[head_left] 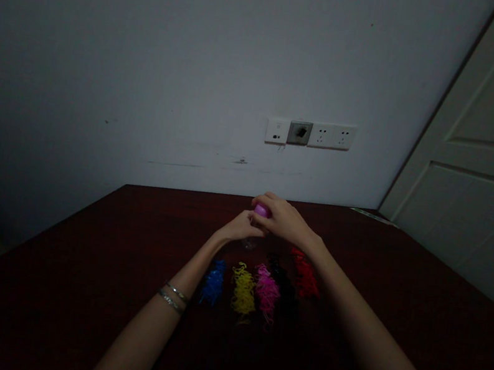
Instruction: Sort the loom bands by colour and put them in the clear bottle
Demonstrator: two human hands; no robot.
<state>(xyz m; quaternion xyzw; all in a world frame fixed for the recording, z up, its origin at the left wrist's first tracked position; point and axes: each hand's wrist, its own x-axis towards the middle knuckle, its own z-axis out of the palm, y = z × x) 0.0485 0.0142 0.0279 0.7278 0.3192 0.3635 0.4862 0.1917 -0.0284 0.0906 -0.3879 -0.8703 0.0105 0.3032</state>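
Observation:
Toward the far side of the table, both my hands meet on a clear container (pixel 249 244) with a rounded pinkish-purple lid (pixel 262 210). My left hand (pixel 240 227) is wrapped round the clear body, which shows only in part below the fingers. From above, my right hand (pixel 282 216) grips the lid, fingers curled over it. Nearer to me lie piles of small thin bands or strings: blue (pixel 213 282), yellow (pixel 243 292), pink (pixel 266 292), black (pixel 285 283) and red (pixel 305 275). The dim light hides their exact kind.
The dark red table (pixel 126 228) runs up to a pale wall (pixel 153 68). Sockets and switches (pixel 326 136) are set in the wall above it. A panelled door (pixel 493 157) stands at the right, with a pale strip (pixel 372 216) on the table's back edge near it.

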